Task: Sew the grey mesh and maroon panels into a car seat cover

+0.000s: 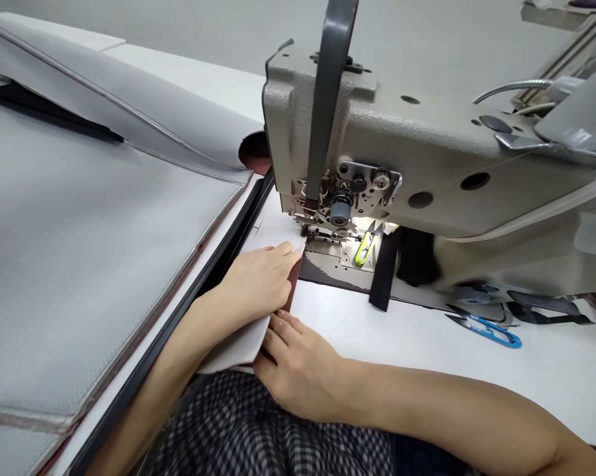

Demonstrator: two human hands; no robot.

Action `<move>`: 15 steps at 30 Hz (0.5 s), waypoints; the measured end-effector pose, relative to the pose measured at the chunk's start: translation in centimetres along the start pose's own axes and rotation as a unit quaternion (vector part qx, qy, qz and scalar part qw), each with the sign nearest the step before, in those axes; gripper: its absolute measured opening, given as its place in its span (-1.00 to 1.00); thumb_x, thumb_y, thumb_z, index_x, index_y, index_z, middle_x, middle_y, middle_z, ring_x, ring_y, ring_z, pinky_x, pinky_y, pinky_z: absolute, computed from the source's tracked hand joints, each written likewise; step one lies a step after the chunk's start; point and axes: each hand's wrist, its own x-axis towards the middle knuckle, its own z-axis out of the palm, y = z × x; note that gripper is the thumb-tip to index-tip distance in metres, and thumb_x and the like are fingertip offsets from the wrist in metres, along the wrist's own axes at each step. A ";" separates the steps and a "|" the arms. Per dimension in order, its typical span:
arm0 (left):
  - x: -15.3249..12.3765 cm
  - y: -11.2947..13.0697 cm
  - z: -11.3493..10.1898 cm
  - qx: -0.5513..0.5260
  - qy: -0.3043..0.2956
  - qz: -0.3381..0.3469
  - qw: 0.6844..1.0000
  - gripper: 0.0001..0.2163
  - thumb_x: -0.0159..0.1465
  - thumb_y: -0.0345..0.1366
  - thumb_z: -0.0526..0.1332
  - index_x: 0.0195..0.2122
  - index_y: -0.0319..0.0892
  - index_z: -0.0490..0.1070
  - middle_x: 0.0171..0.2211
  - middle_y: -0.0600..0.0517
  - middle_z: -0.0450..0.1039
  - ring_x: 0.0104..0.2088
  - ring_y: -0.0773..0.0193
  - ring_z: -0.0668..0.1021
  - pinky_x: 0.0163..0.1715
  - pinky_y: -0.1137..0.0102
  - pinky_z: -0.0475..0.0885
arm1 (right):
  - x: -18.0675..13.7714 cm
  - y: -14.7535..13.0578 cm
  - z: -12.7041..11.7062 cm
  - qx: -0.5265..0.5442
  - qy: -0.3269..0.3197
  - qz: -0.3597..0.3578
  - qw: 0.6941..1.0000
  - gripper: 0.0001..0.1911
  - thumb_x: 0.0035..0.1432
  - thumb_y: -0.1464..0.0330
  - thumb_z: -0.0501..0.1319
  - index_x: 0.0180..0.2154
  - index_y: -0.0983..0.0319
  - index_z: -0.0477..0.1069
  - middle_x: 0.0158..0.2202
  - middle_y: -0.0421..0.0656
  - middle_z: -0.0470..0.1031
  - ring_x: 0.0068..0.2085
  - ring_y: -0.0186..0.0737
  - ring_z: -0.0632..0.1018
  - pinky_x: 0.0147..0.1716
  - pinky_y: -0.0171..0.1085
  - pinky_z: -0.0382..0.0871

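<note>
The left hand (255,281) is lying flat and open on the white fabric piece (235,349), pressing it onto the table (426,344), fingertips just beside the presser foot (310,228) of the sewing machine (426,152). The right hand (302,370) is pinching the piece's near edge. Fingertips this close are risking the needle if they slide forward, and uneven pulling could be skewing the layers.

My left hand (255,284) rests on the fabric piece (235,347) before the sewing machine (401,152); my right hand (298,370) touches its near edge. Stacked panels (79,251) lie left, snips (491,330) right, on the table (426,350).
</note>
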 end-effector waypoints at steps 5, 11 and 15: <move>1.4 -0.3 -0.3 0.001 0.021 0.007 1.000 -0.71 0.17 -0.53 -0.01 -0.14 -0.20 0.36 -0.13 -0.03 0.43 -0.25 0.12 0.55 -0.40 0.29 0.33 | 0.0 1.5 -0.3 0.034 -0.043 0.019 0.998 -0.71 0.27 0.46 0.06 -0.08 0.39 0.49 -0.09 0.13 0.48 0.03 0.03 0.48 0.17 0.00 0.33; 3.3 0.1 -1.9 0.047 0.011 0.016 0.999 -0.77 0.20 -0.51 -0.02 -0.25 -0.28 0.41 -0.21 -0.14 0.45 -0.32 0.07 0.57 -0.44 0.30 0.32 | 0.5 3.3 -0.2 0.050 -0.042 0.049 0.997 -0.76 0.32 0.45 0.08 -0.12 0.35 0.51 -0.09 0.06 0.48 0.00 -0.06 0.48 0.17 -0.07 0.34; 3.4 0.5 -2.6 0.061 -0.010 0.017 0.998 -0.81 0.16 -0.48 0.04 -0.34 -0.28 0.45 -0.32 -0.14 0.46 -0.33 0.06 0.56 -0.41 0.29 0.35 | 0.4 4.4 0.0 0.048 -0.040 0.043 0.997 -0.77 0.29 0.45 0.11 -0.12 0.34 0.51 -0.09 0.03 0.49 0.02 -0.05 0.46 0.19 -0.08 0.32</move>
